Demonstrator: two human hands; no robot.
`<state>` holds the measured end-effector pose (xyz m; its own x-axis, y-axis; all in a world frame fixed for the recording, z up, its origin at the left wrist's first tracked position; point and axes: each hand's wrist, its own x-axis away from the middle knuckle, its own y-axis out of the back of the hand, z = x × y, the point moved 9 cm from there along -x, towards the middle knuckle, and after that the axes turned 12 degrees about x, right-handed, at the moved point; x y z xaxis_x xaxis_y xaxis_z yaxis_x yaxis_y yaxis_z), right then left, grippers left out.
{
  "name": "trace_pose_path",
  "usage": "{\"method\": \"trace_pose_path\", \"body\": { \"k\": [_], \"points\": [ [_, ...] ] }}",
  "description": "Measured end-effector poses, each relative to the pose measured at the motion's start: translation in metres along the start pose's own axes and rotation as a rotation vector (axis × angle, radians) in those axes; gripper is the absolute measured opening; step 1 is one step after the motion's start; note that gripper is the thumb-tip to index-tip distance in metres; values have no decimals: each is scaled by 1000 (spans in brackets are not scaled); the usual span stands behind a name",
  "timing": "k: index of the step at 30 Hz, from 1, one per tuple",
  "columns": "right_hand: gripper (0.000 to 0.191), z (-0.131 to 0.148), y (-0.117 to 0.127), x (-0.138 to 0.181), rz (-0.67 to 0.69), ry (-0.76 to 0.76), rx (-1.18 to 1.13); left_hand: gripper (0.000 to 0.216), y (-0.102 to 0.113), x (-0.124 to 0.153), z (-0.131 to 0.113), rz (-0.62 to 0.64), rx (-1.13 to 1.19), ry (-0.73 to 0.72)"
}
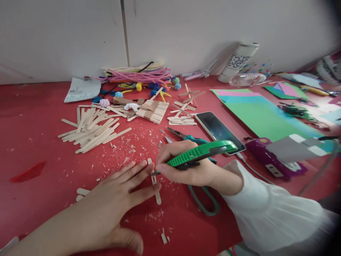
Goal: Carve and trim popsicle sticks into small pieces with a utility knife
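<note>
My left hand [117, 199] lies flat on the red table [37, 142] with its fingers stretched out, the fingertips pressing down a wooden craft stick [155, 181]. My right hand [183, 167] is closed around a green-handled craft knife [202, 152]. The knife's tip touches the stick just beside my left fingertips. Wood shavings are scattered around the stick. A white sleeve [269, 209] covers my right forearm.
A pile of craft sticks [92, 129] lies at the left, glued stick panels [153, 110] and pipe cleaners [138, 75] behind. A phone [220, 129], teal scissors [205, 202], pliers [177, 134], coloured paper [255, 110] and a purple tool [274, 160] are at the right.
</note>
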<state>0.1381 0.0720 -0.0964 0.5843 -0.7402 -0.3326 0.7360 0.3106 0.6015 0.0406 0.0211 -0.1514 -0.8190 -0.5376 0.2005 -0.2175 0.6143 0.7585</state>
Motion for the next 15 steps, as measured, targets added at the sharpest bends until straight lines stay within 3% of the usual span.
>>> {"method": "trace_pose_path", "body": {
  "k": [5,10,15],
  "points": [
    [18,0,-5,3,57,-57,-177,82,2,-1,-4,10,24,0],
    [32,-11,-15,7,84,-224,-554,82,4,-1,-2,-39,50,-10],
    [14,-9,-23,3,75,-186,-858,81,-2,-1,-2,-22,6,-43]
  ]
}}
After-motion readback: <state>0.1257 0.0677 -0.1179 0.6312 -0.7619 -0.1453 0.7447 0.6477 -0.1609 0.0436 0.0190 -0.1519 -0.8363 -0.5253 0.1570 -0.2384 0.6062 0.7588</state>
